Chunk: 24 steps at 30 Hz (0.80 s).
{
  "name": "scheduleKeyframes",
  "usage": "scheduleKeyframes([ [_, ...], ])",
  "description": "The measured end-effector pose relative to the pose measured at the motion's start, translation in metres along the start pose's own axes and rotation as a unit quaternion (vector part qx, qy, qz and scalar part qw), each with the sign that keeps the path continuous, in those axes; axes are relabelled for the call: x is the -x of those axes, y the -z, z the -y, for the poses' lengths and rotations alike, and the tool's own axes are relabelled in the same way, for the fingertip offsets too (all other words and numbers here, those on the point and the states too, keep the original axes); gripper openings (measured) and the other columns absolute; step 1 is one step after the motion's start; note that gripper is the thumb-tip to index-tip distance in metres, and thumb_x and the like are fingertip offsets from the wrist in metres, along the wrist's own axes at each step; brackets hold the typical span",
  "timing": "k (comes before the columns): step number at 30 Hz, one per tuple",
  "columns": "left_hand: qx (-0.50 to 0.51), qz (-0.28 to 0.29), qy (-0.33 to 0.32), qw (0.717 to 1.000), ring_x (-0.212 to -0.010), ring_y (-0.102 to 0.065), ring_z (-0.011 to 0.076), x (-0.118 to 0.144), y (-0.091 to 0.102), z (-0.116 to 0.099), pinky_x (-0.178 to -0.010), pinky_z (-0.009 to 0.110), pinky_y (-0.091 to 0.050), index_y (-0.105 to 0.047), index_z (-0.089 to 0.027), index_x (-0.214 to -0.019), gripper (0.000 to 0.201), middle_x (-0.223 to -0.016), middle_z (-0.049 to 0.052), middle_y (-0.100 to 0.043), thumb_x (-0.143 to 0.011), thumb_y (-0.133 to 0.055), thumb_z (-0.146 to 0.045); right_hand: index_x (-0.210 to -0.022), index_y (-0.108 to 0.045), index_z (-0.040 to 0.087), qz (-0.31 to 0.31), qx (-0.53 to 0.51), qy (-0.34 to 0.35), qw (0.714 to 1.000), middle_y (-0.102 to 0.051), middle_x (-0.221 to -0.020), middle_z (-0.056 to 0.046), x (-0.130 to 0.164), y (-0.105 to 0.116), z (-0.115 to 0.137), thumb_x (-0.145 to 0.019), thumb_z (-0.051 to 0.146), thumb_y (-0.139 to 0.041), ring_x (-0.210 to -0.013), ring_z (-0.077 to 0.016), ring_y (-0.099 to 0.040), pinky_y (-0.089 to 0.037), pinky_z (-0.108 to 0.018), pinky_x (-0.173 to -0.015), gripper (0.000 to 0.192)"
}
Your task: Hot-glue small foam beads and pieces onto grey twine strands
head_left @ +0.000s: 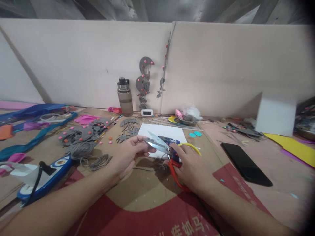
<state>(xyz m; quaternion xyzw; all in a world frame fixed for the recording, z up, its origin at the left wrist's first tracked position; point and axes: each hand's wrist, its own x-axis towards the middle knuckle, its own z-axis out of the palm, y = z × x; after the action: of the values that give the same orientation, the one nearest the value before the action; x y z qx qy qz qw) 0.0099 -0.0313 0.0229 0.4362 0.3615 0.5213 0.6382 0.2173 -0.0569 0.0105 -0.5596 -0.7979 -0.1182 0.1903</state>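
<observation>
My right hand [190,165] grips the red handles of a pair of scissors [159,144], whose silver blades stand apart and point up and to the left. My left hand [128,154] is closed, its fingertips pinching something small right at the blades; what it pinches is too small to make out. Both hands hover over a brown board with a red printed sheet [172,216] near me. A white sheet [162,132] with a dark blue shape lies just behind the scissors.
Grey felt cut-outs and pink dots [83,134] lie at the left, beside blue straps [31,113]. A bottle [124,97] and small clock [147,112] stand at the back. A black phone [246,164] lies right, a white box [275,118] and yellow sheet [292,144] beyond.
</observation>
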Motion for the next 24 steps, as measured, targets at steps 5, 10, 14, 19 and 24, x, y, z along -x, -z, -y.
scheduleKeyframes([
  [5, -0.003, 0.01, 0.009, 1.0, -0.075, -0.067, 0.016, 0.0007, -0.0009, 0.0007, -0.06, 0.02, -0.045, -0.059, -0.014, -0.085, 0.016, -0.081, 0.006, -0.067, -0.071, -0.066, -0.015, -0.122, -0.05, 0.025, 0.002, 0.017, 0.006, 1.0, -0.061, -0.098, -0.009, 0.0002, 0.0004, -0.0003, -0.084, 0.051, -0.046, -0.086, -0.0263, -0.057, -0.041, -0.033, -0.065, 0.046],
  [10, -0.004, 0.018, 0.021, 1.0, -0.075, -0.066, 0.0144, 0.0008, -0.0005, 0.0009, -0.062, 0.02, -0.047, -0.061, -0.014, -0.086, 0.014, -0.086, 0.006, -0.067, -0.073, -0.066, -0.017, -0.123, -0.05, 0.026, 0.004, 0.024, 0.009, 1.0, -0.06, -0.098, -0.01, 0.0001, 0.0014, 0.0, -0.084, 0.051, -0.046, -0.087, -0.0261, -0.057, -0.041, -0.033, -0.066, 0.046],
  [14, -0.008, 0.02, 0.02, 1.0, -0.075, -0.066, 0.0146, 0.0003, 0.0001, 0.0013, -0.063, 0.02, -0.047, -0.06, -0.013, -0.087, 0.016, -0.085, 0.006, -0.067, -0.073, -0.066, -0.017, -0.123, -0.05, 0.025, 0.003, 0.029, 0.013, 1.0, -0.06, -0.097, -0.01, 0.0007, 0.0009, 0.0001, -0.084, 0.051, -0.046, -0.088, -0.0252, -0.057, -0.04, -0.032, -0.068, 0.046],
  [19, -0.015, 0.02, 0.015, 1.0, -0.077, -0.066, 0.0154, 0.0002, 0.0013, 0.0015, -0.064, 0.02, -0.048, -0.059, -0.011, -0.087, 0.017, -0.086, 0.007, -0.066, -0.073, -0.066, -0.018, -0.123, -0.049, 0.026, -0.004, 0.038, 0.013, 0.999, -0.06, -0.098, -0.008, 0.0013, 0.0006, 0.0011, -0.085, 0.049, -0.046, -0.087, -0.0229, -0.057, -0.04, -0.03, -0.068, 0.045],
  [24, -0.01, 0.021, 0.016, 1.0, -0.077, -0.066, 0.016, -0.001, 0.002, 0.0024, -0.062, 0.02, -0.048, -0.058, -0.011, -0.085, 0.018, -0.085, 0.008, -0.067, -0.072, -0.068, -0.018, -0.123, -0.049, 0.026, 0.001, 0.037, 0.015, 0.999, -0.06, -0.096, -0.007, 0.0008, 0.0001, 0.0004, -0.085, 0.051, -0.046, -0.086, -0.0214, -0.057, -0.039, -0.029, -0.069, 0.046],
])
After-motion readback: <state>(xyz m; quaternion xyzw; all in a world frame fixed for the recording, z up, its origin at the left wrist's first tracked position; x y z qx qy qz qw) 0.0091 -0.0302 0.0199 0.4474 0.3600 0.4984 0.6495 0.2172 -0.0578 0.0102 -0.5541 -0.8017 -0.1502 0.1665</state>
